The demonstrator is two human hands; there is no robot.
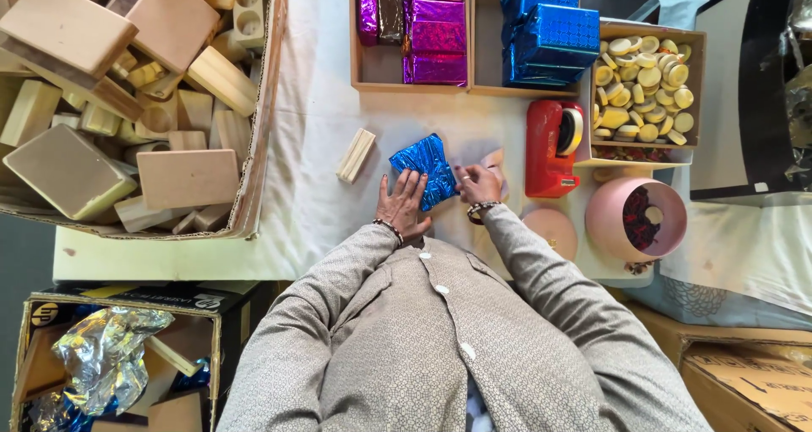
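The blue foil-wrapped parcel (425,170) lies on the white surface (313,144) straight ahead of the person, directly under and between both sets of fingers. Its long axis runs slightly tilted, away from the body. The left hand (403,203) lies flat with fingers (408,183) spread, pressing the parcel's near left edge. The right hand (479,183) touches its right edge, fingers curled together as if pinching the foil, though I cannot tell for sure. Both hands are equally close. The foil is crinkled, glossy, bright blue. A bare wooden block (356,154) sits just left of the fingers; a red tape dispenser (551,148) stands to their right.
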